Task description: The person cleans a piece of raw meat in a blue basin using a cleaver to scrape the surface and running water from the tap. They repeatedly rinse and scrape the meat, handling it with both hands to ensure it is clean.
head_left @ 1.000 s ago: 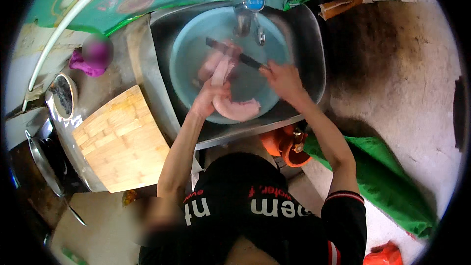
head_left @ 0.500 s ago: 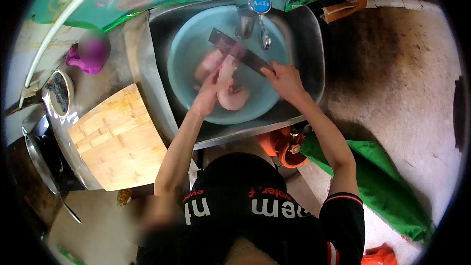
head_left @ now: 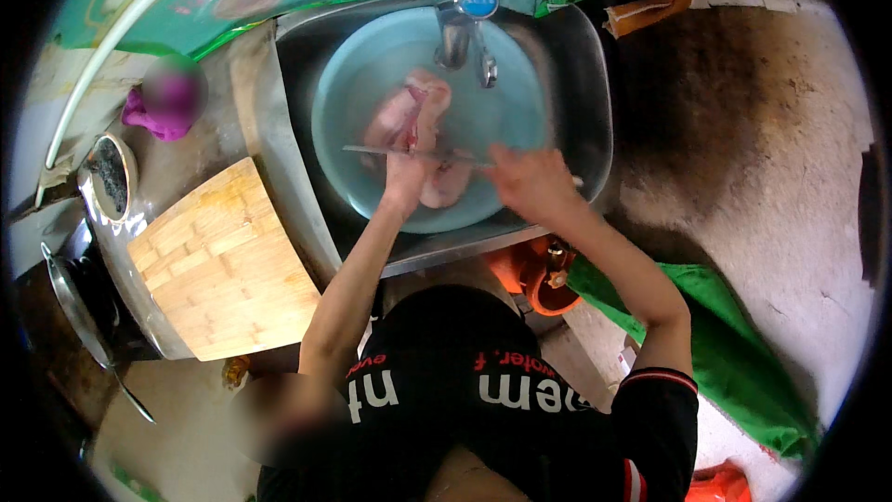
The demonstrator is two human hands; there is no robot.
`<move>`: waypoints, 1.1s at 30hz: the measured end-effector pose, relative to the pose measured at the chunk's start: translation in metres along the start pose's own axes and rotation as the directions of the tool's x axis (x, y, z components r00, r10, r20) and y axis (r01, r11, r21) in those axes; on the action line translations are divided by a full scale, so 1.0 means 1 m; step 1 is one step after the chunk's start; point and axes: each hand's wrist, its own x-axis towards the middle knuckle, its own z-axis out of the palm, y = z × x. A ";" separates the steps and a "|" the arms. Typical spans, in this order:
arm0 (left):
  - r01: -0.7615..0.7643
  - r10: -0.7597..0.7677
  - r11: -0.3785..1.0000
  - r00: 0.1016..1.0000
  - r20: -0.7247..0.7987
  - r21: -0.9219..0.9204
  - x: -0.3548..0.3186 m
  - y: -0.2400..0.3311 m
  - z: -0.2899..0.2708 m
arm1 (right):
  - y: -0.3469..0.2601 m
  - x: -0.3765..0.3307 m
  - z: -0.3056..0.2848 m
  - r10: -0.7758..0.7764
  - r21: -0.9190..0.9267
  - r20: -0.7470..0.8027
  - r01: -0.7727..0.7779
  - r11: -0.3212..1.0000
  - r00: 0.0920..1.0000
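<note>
A pale blue round basin (head_left: pixel 511 84) sits inside a steel sink (head_left: pixel 595 102) under a metal tap (head_left: pixel 457 33). In the basin lies a pink piece of raw meat (head_left: pixel 409 116). My left hand (head_left: pixel 404 177) grips the near end of the meat. My right hand (head_left: pixel 530 181) holds the handle of a long knife (head_left: pixel 409 151), whose blade lies across the meat, pointing left.
A wooden cutting board (head_left: pixel 218 260) lies on the counter left of the sink. A purple object (head_left: pixel 163 107) and a round metal dish (head_left: pixel 110 177) stand further left. Below the sink are an orange container (head_left: pixel 539 274) and green cloth (head_left: pixel 734 353) on a stained floor.
The knife has swung from a slant at the basin's far side to lie level across the meat. Both hands have shifted toward the near rim of the basin.
</note>
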 end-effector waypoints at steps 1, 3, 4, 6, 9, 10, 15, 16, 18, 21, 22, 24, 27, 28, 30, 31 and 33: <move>-0.026 0.026 1.000 1.000 -0.006 0.008 -0.001 -0.002 -0.001 | 0.008 0.003 0.004 0.005 0.000 -0.062 -0.005 1.000 0.998; 0.020 -0.020 0.999 1.000 -0.001 0.031 -0.001 -0.005 -0.008 | 0.031 0.011 0.013 0.045 -0.023 -0.100 -0.047 0.999 0.994; 0.044 -0.044 0.998 0.999 -0.001 0.045 -0.002 -0.005 -0.012 | 0.046 0.017 0.017 0.080 -0.045 -0.077 -0.083 0.995 0.994; 0.076 -0.075 0.997 0.997 0.029 -0.013 -0.007 -0.004 -0.011 | 0.051 0.020 0.019 0.123 -0.035 -0.026 -0.124 0.992 0.992; 0.120 -0.094 0.982 0.980 0.177 -0.145 -0.010 0.000 -0.018 | 0.023 0.003 0.010 0.091 0.017 0.035 -0.092 0.996 0.995; 0.130 -0.082 0.972 0.967 0.240 -0.193 -0.009 0.002 -0.023 | 0.004 -0.002 0.012 0.034 0.002 0.029 -0.034 0.999 0.999; 0.174 -0.119 0.971 0.946 0.302 -0.163 -0.004 -0.010 -0.037 | 0.009 0.001 0.024 0.081 -0.053 0.027 -0.080 0.995 0.996; 0.186 -0.115 0.967 0.929 0.352 -0.175 -0.005 -0.003 -0.036 | 0.024 0.010 0.023 0.100 -0.079 -0.004 -0.100 0.992 0.995; 0.206 -0.132 0.959 0.933 0.336 -0.193 -0.012 0.002 -0.030 | 0.032 0.013 0.019 0.107 -0.072 -0.040 -0.110 0.991 0.993; 0.268 -0.168 0.932 0.915 0.366 -0.243 -0.017 0.022 -0.023 | 0.013 0.000 0.012 0.101 0.007 -0.040 -0.101 0.995 0.994; 0.290 -0.178 0.921 0.907 0.383 -0.259 -0.019 0.029 -0.023 | -0.004 -0.005 0.013 0.072 0.002 -0.011 -0.072 0.997 0.997; 0.243 -0.110 0.914 0.919 0.378 -0.325 -0.015 0.007 -0.030 | -0.027 -0.010 0.014 0.011 -0.009 0.039 -0.010 1.000 0.999; 0.240 -0.105 0.918 0.915 0.389 -0.317 -0.017 0.003 -0.032 | 0.009 -0.004 0.030 -0.037 -0.135 -0.114 0.021 0.991 0.993; 0.247 -0.114 0.922 0.909 0.401 -0.299 -0.017 0.004 -0.032 | 0.015 0.004 0.025 -0.013 -0.148 -0.125 -0.006 0.989 0.992; 0.252 -0.119 0.924 0.904 0.410 -0.287 -0.016 0.007 -0.030 | 0.025 0.026 0.004 0.166 -0.096 -0.029 -0.168 0.981 0.986; 0.249 -0.115 0.923 0.906 0.408 -0.293 -0.016 0.008 -0.029 | 0.021 0.023 0.003 0.109 -0.105 -0.031 -0.111 0.988 0.994; 0.251 -0.114 0.918 0.909 0.401 -0.308 -0.021 0.009 -0.026 | 0.002 0.000 0.007 0.004 -0.122 -0.018 -0.007 0.992 1.000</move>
